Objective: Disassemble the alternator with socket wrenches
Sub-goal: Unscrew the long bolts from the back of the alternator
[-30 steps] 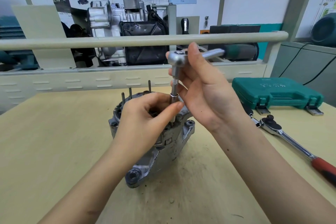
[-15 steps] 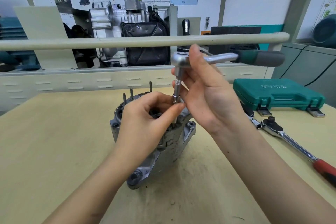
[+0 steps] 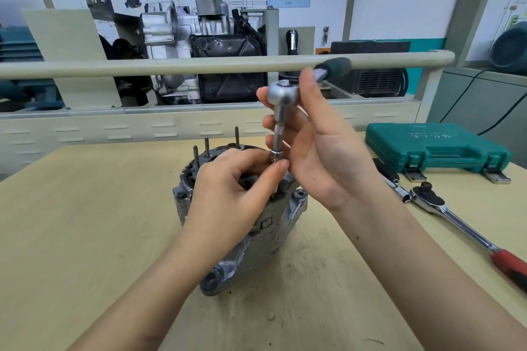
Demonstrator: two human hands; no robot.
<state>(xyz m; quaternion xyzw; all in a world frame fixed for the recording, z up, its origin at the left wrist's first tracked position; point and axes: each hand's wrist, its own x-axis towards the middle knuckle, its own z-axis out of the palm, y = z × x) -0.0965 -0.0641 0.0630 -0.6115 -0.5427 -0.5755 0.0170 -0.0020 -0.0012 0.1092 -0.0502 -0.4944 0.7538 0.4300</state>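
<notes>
Wide pale wooden workbench (image 3: 85, 236) underneath it all. Centre of it, standing on its side: the grey cast-aluminium alternator (image 3: 251, 234), three thin studs poking up at the back. Far right, a closed green plastic tool case (image 3: 436, 147); nearer, a long chrome ratchet wrench with a red grip (image 3: 456, 222), lying idle.

Up over the housing, the small silver ratchet with a dark green handle (image 3: 283, 94), slim knurled extension (image 3: 277, 137) hanging straight down from its head to the top of the housing. Right hand (image 3: 322, 148) wrapped around the ratchet head, thumb over the top, fingers curled behind the extension. Left hand (image 3: 231, 188) pinching the little chrome socket (image 3: 275, 156) at the extension's tip between thumb and forefinger, steadying it.

Looks like seating the socket on a fastener at the housing top; fastener itself hidden by fingers. Next: feel it drop square, shift the right hand out to the handle, swing to loosen.
</notes>
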